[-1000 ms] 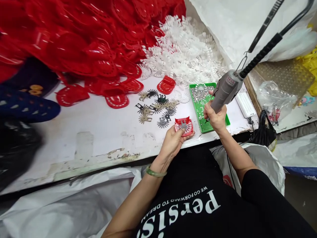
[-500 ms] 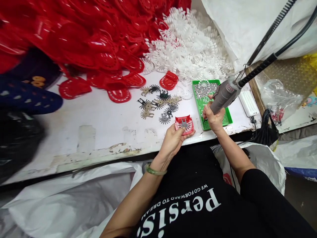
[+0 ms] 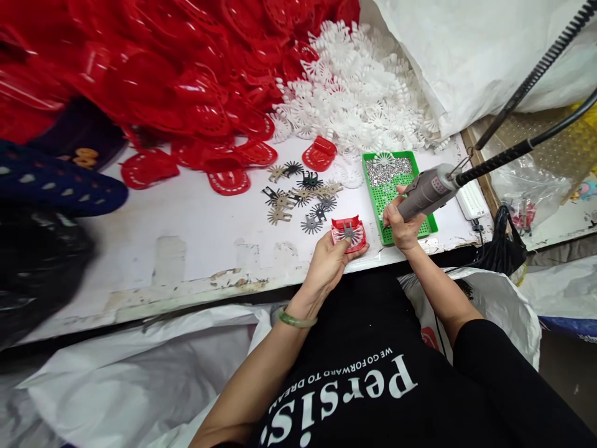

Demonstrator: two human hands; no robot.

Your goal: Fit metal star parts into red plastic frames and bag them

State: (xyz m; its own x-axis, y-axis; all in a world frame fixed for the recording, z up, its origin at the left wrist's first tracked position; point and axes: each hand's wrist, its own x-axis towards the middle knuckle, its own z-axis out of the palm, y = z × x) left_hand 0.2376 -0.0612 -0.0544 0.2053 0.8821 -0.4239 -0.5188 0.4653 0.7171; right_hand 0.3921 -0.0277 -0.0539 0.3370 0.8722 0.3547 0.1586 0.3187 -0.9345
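Observation:
My left hand (image 3: 332, 256) grips a red plastic part (image 3: 358, 244) near the table's front edge, the thumb pressing on a grey fan-shaped piece (image 3: 348, 232) lying inside it. My right hand (image 3: 402, 225) is closed round a grey electric screwdriver (image 3: 426, 193), over the right side of a green tray (image 3: 370, 194). The tool's tip is hidden by the fingers. Small silver screws (image 3: 387, 172) fill the tray's far part, with a white fan piece (image 3: 384, 158) on them. Several black, grey and tan fan pieces (image 3: 301, 196) lie left of the tray.
Red parts (image 3: 186, 87) are heaped at the back left, white fan pieces (image 3: 354, 93) at the back centre. One red part (image 3: 319, 153) lies apart. A white box (image 3: 472, 200) with a cable stands right of the tray. The screwdriver's cord and coiled spring rise to the upper right.
The screwdriver has tilted lower to the right, its cord and spring moving with it. My right hand has shifted slightly; my left hand still holds the red part.

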